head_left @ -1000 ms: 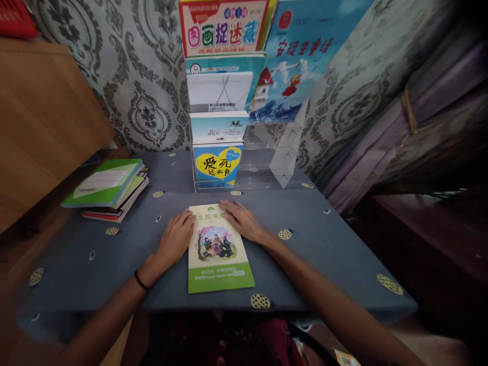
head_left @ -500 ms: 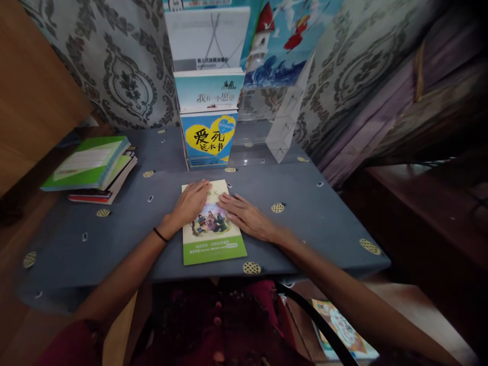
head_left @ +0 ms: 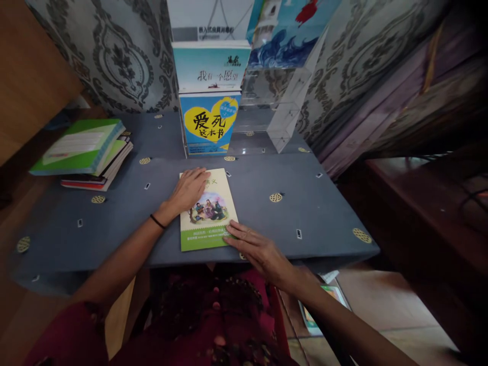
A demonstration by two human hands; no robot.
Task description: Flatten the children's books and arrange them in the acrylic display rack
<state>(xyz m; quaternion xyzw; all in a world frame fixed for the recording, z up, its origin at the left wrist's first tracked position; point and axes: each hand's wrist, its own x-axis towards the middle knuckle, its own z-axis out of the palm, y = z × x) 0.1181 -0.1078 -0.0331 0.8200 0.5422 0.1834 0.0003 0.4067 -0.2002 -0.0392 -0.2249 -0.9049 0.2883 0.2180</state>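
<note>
A closed paperback book with a cream and green cover lies flat near the table's front edge. Its cover shows a picture of several figures and some Chinese characters. My left hand rests flat on the book's upper left part, fingers stretched out over part of the title. At the lower right corner of the cover, the fingertips of my right hand touch the green band. Its fingers are extended, and the corner beneath them is hidden.
A clear acrylic stand at the back holds several books, among them a blue and yellow one. A pile of books lies at the left. A patterned cloth covers the table. Another book is low at the right, below the table.
My right hand has slid from the upper right of the cover down to its lower right corner. My left hand stays in place on the book. The view has tilted slightly downward.
</note>
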